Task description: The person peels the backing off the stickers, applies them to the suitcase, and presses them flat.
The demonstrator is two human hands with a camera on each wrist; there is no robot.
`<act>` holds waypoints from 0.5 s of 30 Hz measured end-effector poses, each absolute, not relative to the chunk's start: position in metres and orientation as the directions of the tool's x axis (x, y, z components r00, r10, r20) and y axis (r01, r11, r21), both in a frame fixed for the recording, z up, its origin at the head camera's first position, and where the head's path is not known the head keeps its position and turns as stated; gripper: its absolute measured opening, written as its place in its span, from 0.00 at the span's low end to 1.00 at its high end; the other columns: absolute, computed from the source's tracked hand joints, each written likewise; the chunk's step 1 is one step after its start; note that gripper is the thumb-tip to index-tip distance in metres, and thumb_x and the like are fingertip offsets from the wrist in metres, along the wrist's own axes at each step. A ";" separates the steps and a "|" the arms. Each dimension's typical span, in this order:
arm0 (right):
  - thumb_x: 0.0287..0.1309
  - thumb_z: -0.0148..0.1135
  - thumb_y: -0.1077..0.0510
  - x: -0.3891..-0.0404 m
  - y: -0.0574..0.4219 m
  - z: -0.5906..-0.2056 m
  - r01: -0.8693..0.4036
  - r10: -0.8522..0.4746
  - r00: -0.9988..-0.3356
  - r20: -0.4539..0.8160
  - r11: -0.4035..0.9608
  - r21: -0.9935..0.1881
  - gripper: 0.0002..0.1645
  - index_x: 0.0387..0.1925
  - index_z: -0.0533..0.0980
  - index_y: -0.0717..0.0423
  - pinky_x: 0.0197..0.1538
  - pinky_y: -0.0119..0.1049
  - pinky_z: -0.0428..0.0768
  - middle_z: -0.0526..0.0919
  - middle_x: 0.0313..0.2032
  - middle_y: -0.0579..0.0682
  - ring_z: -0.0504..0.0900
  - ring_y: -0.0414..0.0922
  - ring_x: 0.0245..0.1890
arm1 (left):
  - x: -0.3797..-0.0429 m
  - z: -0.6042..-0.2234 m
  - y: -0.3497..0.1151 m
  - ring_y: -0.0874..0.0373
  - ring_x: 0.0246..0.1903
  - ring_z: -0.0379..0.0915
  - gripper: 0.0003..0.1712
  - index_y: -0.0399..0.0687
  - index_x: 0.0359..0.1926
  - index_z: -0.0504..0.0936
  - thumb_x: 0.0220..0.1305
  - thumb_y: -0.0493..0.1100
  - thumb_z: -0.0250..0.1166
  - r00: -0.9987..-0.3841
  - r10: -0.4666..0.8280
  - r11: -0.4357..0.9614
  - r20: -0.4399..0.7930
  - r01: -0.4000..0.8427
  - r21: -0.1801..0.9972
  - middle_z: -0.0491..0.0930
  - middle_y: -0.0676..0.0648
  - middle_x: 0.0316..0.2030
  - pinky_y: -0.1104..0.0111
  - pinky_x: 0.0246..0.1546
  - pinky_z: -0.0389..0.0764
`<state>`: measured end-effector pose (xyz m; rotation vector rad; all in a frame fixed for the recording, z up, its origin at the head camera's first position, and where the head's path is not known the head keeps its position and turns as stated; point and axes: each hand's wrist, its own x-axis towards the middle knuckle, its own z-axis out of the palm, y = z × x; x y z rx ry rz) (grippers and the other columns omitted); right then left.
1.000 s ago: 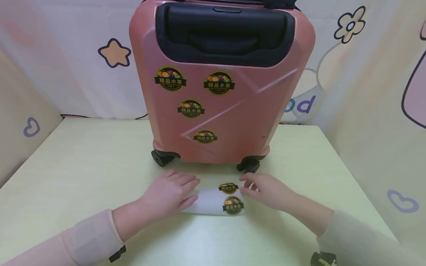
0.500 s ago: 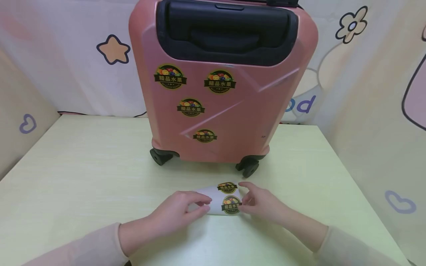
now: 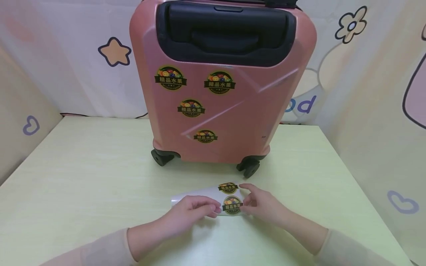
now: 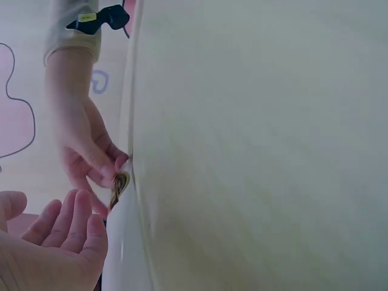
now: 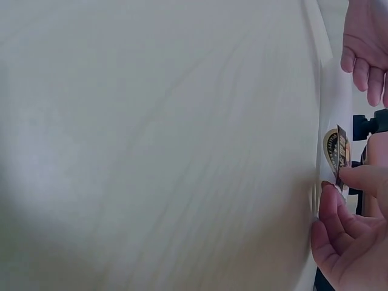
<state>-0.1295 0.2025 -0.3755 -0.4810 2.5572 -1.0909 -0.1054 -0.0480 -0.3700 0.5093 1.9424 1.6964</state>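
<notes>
A white backing sheet (image 3: 206,192), bowed up off the table, carries two round fruit stickers at its right end: an upper sticker (image 3: 228,187) and a lower sticker (image 3: 232,205). My right hand (image 3: 264,203) is at that end, its thumb and finger pinching the lower sticker's right edge; the right wrist view shows the thumb on the sticker (image 5: 337,151). My left hand (image 3: 196,211) hovers in front of the sheet with loosely bent fingers, just left of the lower sticker, holding nothing. Its palm side and relaxed fingers (image 4: 76,221) show in the left wrist view.
Behind the sheet stands a pink suitcase (image 3: 233,118) with a black handle panel (image 3: 226,33) and black wheels (image 3: 249,167). Several matching stickers are on its front. The pale table (image 3: 83,166) is bordered by printed cloth walls (image 3: 372,92).
My left hand has come back from the sheet's left part toward the front and right, near the lower sticker. My right hand has shifted slightly down along the sheet's end onto the lower sticker's edge.
</notes>
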 end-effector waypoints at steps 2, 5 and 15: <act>0.52 0.66 0.61 -0.129 0.202 -0.376 -0.175 -0.424 -0.893 -0.152 0.639 -0.749 0.37 0.62 0.61 0.66 0.30 0.32 0.77 0.80 0.29 0.46 0.77 0.40 0.27 | -0.104 -0.372 -0.046 0.53 0.44 0.79 0.19 0.36 0.50 0.78 0.68 0.46 0.55 -0.800 0.578 0.145 -0.159 -0.090 0.985 0.82 0.42 0.44 0.59 0.47 0.74; 0.54 0.65 0.62 -0.130 0.202 -0.376 -0.166 -0.420 -0.895 -0.147 0.621 -0.766 0.36 0.62 0.61 0.66 0.31 0.33 0.77 0.81 0.31 0.47 0.78 0.40 0.28 | -0.102 -0.376 -0.042 0.55 0.44 0.79 0.20 0.36 0.51 0.77 0.68 0.47 0.54 -0.792 0.572 0.137 -0.216 -0.168 0.976 0.82 0.44 0.44 0.61 0.46 0.75; 0.55 0.63 0.62 -0.132 0.200 -0.373 -0.113 -0.411 -0.898 -0.157 0.560 -0.820 0.34 0.62 0.62 0.65 0.34 0.36 0.78 0.82 0.33 0.50 0.81 0.43 0.31 | -0.092 -0.386 -0.033 0.54 0.45 0.79 0.21 0.35 0.54 0.75 0.68 0.46 0.52 -0.775 0.557 0.046 -0.297 -0.328 0.944 0.82 0.43 0.45 0.66 0.40 0.77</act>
